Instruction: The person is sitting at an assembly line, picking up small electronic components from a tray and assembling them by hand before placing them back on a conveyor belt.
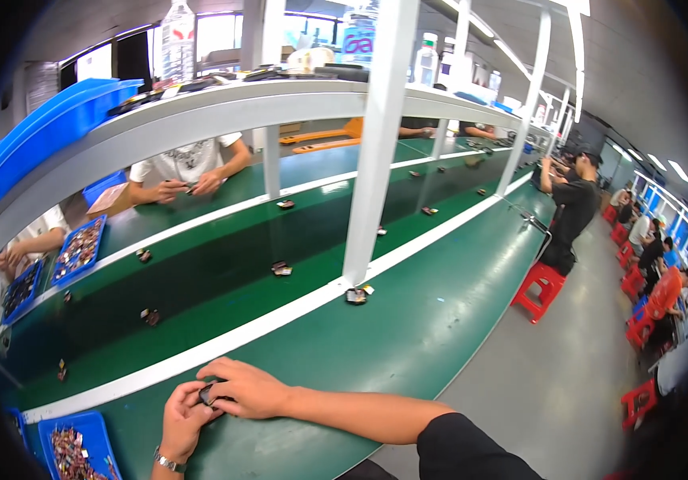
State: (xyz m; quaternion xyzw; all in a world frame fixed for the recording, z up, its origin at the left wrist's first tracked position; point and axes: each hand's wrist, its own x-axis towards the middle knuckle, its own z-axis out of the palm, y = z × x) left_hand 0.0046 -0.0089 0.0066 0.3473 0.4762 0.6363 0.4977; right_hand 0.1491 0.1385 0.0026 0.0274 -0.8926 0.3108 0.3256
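Blue plastic forms the shallow rectangular tray point(80, 421) at the lower left, loaded with small multicoloured wired parts point(72, 454). Hazard one, in my judgement: the silver metal-link watch point(170, 462) is near this tray, so a leftward swing of the wrist could snag a wire and drag parts out.

Hazard two, at centre: the small dark glossy piece point(207, 394) sits between both hands, above the smooth green tabletop point(304, 352). It could slip or twist free; the cause would be its small size and a fingertip-only hold. If flicked forward, it could cross the straight white strip point(224, 344) beyond the fingers.

Hazard three, to the right: a small black assembly with a yellow patch point(357, 297) lies at the foot of the upright white post point(376, 144). A wide forward sweep of the right arm could knock it.

Hand status, left to right. From my remote station I read the left hand point(186, 412) as half closed: fingers curled, thumb and fingers pinching the dark piece from its left side. I read the right hand point(250, 390) as arched and partly closed, fingers bent over the same piece. The right fingers cover part of it; I cannot tell how firmly either hand presses.
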